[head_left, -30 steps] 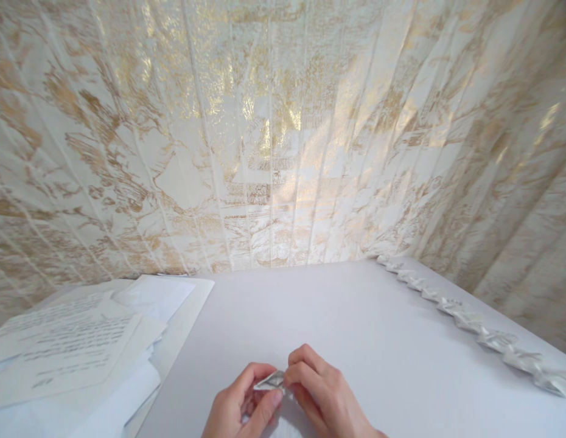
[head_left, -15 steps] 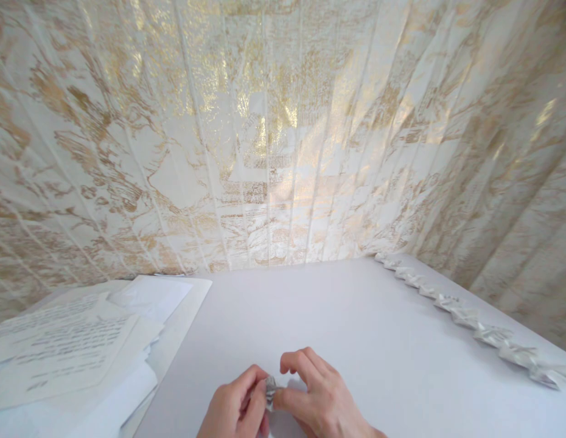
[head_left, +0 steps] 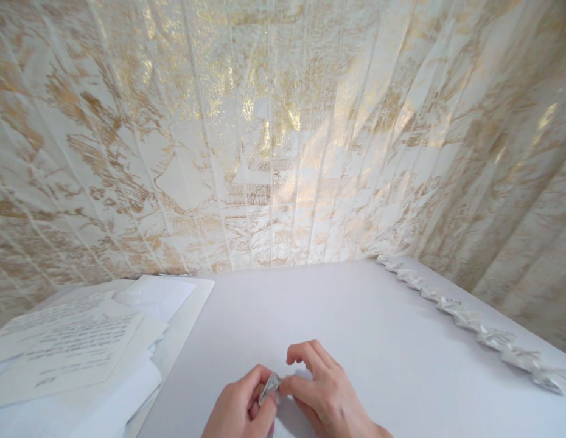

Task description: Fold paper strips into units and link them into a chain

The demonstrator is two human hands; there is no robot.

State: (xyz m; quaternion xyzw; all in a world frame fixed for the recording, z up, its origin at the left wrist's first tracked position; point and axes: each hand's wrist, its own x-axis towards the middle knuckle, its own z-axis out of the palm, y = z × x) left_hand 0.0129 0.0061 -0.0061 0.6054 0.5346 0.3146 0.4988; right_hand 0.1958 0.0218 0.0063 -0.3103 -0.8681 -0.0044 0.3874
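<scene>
Low in the view, my left hand [head_left: 244,404] pinches a small piece of folded printed paper [head_left: 272,384] between its thumb and fingers. My right hand [head_left: 326,389] is at the paper's right side, with its thumb touching that edge. The right index finger is raised and bent, away from the thumb, and the lower fingers are partly hidden beneath the hand. Both hands are just above the white tabletop [head_left: 283,316]. A row of several similar folded paper pieces [head_left: 493,336] runs along the right edge of the table.
At the left, a stack of loose paper sheets [head_left: 77,359], some with printed text, lies on the table. A white and gold patterned curtain [head_left: 265,152] hangs behind the table and along its right side.
The folded paper has turned in my fingers and now shows a pointed, flatter face. My left thumb has shifted to its lower end. The camera view has moved slightly.
</scene>
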